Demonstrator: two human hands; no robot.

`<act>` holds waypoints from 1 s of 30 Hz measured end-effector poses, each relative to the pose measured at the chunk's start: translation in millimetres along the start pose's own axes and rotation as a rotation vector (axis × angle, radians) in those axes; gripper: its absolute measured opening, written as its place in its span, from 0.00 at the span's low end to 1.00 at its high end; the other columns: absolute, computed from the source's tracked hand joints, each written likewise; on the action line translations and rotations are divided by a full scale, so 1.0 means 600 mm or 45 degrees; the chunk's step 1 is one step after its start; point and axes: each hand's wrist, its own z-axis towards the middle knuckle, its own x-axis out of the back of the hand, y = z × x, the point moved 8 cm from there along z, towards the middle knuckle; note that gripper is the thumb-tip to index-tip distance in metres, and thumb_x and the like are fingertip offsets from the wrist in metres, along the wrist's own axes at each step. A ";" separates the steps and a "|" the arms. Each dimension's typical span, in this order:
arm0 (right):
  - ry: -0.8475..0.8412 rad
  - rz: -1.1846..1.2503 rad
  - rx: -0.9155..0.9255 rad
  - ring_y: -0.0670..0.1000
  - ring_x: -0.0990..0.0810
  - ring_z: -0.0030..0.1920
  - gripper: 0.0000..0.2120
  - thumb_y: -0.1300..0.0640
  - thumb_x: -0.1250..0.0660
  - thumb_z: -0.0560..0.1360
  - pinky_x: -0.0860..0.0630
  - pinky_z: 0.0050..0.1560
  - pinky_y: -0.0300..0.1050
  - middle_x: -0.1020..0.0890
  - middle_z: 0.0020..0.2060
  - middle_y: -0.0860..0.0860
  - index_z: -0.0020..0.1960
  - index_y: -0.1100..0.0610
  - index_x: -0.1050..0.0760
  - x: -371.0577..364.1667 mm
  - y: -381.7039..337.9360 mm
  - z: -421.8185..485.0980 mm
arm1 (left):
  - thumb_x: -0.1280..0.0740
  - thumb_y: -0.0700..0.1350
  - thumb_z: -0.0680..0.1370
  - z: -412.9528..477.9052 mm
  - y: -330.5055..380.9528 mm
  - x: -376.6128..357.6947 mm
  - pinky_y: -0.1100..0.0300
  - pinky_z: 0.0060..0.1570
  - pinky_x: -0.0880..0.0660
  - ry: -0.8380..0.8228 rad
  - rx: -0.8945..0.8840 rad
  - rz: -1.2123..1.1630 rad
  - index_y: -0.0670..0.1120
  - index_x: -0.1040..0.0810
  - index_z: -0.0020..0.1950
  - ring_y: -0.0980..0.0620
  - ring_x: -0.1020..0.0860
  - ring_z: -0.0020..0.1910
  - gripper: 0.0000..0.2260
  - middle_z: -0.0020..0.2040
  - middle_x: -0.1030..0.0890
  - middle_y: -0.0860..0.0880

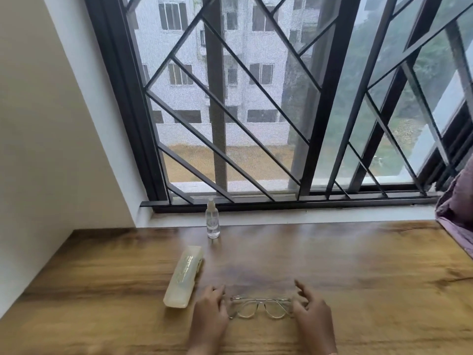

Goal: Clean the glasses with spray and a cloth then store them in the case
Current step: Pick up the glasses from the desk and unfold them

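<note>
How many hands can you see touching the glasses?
2: the left hand at the left end of the glasses, the right hand at the right end.

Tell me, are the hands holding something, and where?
Both hands meet the glasses at the frame's outer ends: left hand at one end, right hand at the other. A closed grip cannot be told; the glasses look to lie on the table.

Glasses (259,307) lie on the wooden table (358,278) at its near edge, between the left hand (211,310) and right hand (311,312), each hand at one end of the frame. Glasses case (183,276) lies on the table just left of the left hand, angled away toward the window (256,98). Spray bottle (212,219) stands upright behind the case, near the table's far edge below the window sill (307,213); bunched fabric (458,208) at far right.
</note>
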 end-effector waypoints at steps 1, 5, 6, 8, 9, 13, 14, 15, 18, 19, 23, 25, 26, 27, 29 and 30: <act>0.002 -0.013 0.037 0.59 0.19 0.43 0.20 0.68 0.35 0.69 0.26 0.45 0.46 0.18 0.40 0.60 0.59 0.55 0.22 -0.005 -0.017 0.006 | 0.34 0.31 0.69 0.007 0.000 0.007 0.62 0.46 0.26 0.054 0.006 -0.018 0.40 0.18 0.50 0.50 0.21 0.42 0.12 0.43 0.19 0.44; -0.046 -0.008 0.225 0.56 0.21 0.50 0.20 0.68 0.37 0.69 0.26 0.54 0.48 0.18 0.52 0.57 0.61 0.58 0.25 -0.043 -0.098 0.031 | 0.34 0.28 0.69 0.047 0.011 0.036 0.62 0.52 0.27 0.192 0.060 -0.073 0.39 0.18 0.50 0.47 0.21 0.52 0.14 0.48 0.17 0.42; -0.059 -0.015 0.258 0.55 0.21 0.50 0.20 0.68 0.37 0.69 0.26 0.54 0.47 0.18 0.52 0.56 0.61 0.58 0.25 -0.052 -0.118 0.039 | 0.35 0.29 0.69 0.055 0.011 0.038 0.62 0.54 0.29 0.185 0.082 -0.077 0.40 0.18 0.51 0.47 0.22 0.56 0.14 0.50 0.17 0.43; -0.147 -0.076 0.309 0.51 0.20 0.49 0.18 0.66 0.37 0.69 0.26 0.52 0.43 0.17 0.51 0.53 0.59 0.58 0.23 -0.075 -0.144 0.054 | 0.35 0.30 0.69 0.065 0.010 0.042 0.62 0.54 0.30 0.153 0.135 -0.087 0.40 0.18 0.51 0.48 0.22 0.56 0.14 0.50 0.17 0.44; -0.226 -0.150 0.322 0.48 0.20 0.47 0.16 0.65 0.36 0.69 0.26 0.51 0.39 0.16 0.50 0.51 0.55 0.57 0.21 -0.092 -0.148 0.061 | 0.34 0.31 0.70 0.066 0.008 0.041 0.63 0.53 0.29 0.116 0.169 -0.097 0.41 0.18 0.50 0.49 0.22 0.55 0.12 0.49 0.17 0.44; -0.616 -0.527 0.278 0.47 0.18 0.45 0.09 0.58 0.32 0.66 0.22 0.49 0.40 0.14 0.43 0.50 0.45 0.53 0.17 -0.146 -0.122 0.057 | 0.31 0.42 0.72 0.049 -0.012 0.012 0.66 0.46 0.27 -0.175 0.349 -0.126 0.48 0.15 0.43 0.55 0.20 0.42 0.05 0.43 0.15 0.50; -0.683 -0.629 0.286 0.47 0.18 0.46 0.09 0.57 0.31 0.66 0.22 0.48 0.41 0.14 0.44 0.50 0.46 0.53 0.17 -0.152 -0.114 0.050 | 0.30 0.42 0.71 0.044 -0.021 0.005 0.62 0.47 0.24 -0.209 0.403 -0.179 0.52 0.16 0.38 0.55 0.19 0.40 0.06 0.39 0.15 0.51; -0.726 -0.706 0.311 0.48 0.18 0.47 0.10 0.57 0.31 0.66 0.22 0.48 0.41 0.15 0.45 0.51 0.47 0.53 0.17 -0.157 -0.109 0.045 | 0.29 0.42 0.70 0.039 -0.030 -0.001 0.58 0.46 0.21 -0.226 0.461 -0.231 0.57 0.18 0.32 0.54 0.18 0.38 0.10 0.36 0.16 0.53; -0.735 -0.837 0.408 0.49 0.20 0.52 0.14 0.58 0.33 0.66 0.24 0.51 0.41 0.16 0.49 0.50 0.50 0.51 0.19 -0.164 -0.101 0.034 | 0.30 0.41 0.69 0.033 -0.043 -0.021 0.54 0.40 0.19 -0.245 0.577 -0.307 0.58 0.21 0.25 0.52 0.18 0.33 0.16 0.30 0.17 0.52; -0.705 -0.869 0.447 0.50 0.20 0.53 0.15 0.58 0.35 0.66 0.25 0.53 0.41 0.16 0.50 0.50 0.51 0.50 0.19 -0.164 -0.100 0.032 | 0.30 0.40 0.70 0.032 -0.043 -0.026 0.54 0.39 0.19 -0.240 0.606 -0.333 0.56 0.21 0.25 0.52 0.18 0.31 0.15 0.29 0.17 0.51; -0.628 -0.932 0.578 0.54 0.22 0.54 0.18 0.62 0.41 0.68 0.27 0.53 0.42 0.17 0.50 0.51 0.53 0.51 0.21 -0.163 -0.100 0.026 | 0.32 0.35 0.71 0.030 -0.048 -0.037 0.51 0.36 0.19 -0.201 0.700 -0.474 0.49 0.21 0.28 0.50 0.20 0.27 0.13 0.24 0.19 0.50; -0.639 -0.951 0.612 0.54 0.21 0.54 0.17 0.62 0.41 0.69 0.27 0.52 0.42 0.17 0.50 0.52 0.53 0.51 0.22 -0.165 -0.096 0.023 | 0.33 0.34 0.71 0.029 -0.052 -0.042 0.54 0.33 0.20 -0.202 0.734 -0.526 0.47 0.20 0.30 0.50 0.21 0.26 0.13 0.24 0.20 0.49; -0.644 -0.942 0.606 0.54 0.21 0.54 0.17 0.62 0.41 0.69 0.26 0.52 0.42 0.17 0.50 0.52 0.53 0.51 0.22 -0.164 -0.093 0.023 | 0.33 0.33 0.71 0.027 -0.055 -0.045 0.55 0.31 0.21 -0.207 0.750 -0.558 0.46 0.20 0.31 0.50 0.22 0.25 0.12 0.24 0.20 0.47; -0.645 -0.930 0.592 0.54 0.21 0.53 0.17 0.62 0.41 0.69 0.26 0.52 0.42 0.17 0.49 0.52 0.53 0.51 0.22 -0.165 -0.088 0.024 | 0.34 0.32 0.72 0.027 -0.055 -0.048 0.57 0.29 0.24 -0.206 0.763 -0.602 0.44 0.20 0.32 0.50 0.23 0.24 0.11 0.25 0.20 0.46; -0.633 -0.892 0.574 0.55 0.21 0.53 0.18 0.61 0.42 0.68 0.25 0.51 0.42 0.17 0.49 0.53 0.53 0.50 0.22 -0.165 -0.085 0.026 | 0.35 0.30 0.72 0.026 -0.054 -0.048 0.60 0.26 0.27 -0.189 0.783 -0.694 0.41 0.20 0.33 0.50 0.24 0.23 0.11 0.24 0.20 0.46; -0.615 -0.879 0.579 0.56 0.21 0.53 0.18 0.61 0.42 0.68 0.25 0.51 0.43 0.17 0.50 0.53 0.53 0.49 0.22 -0.164 -0.090 0.025 | 0.36 0.29 0.73 0.028 -0.050 -0.046 0.61 0.24 0.27 -0.183 0.776 -0.739 0.39 0.20 0.34 0.50 0.24 0.22 0.10 0.24 0.21 0.46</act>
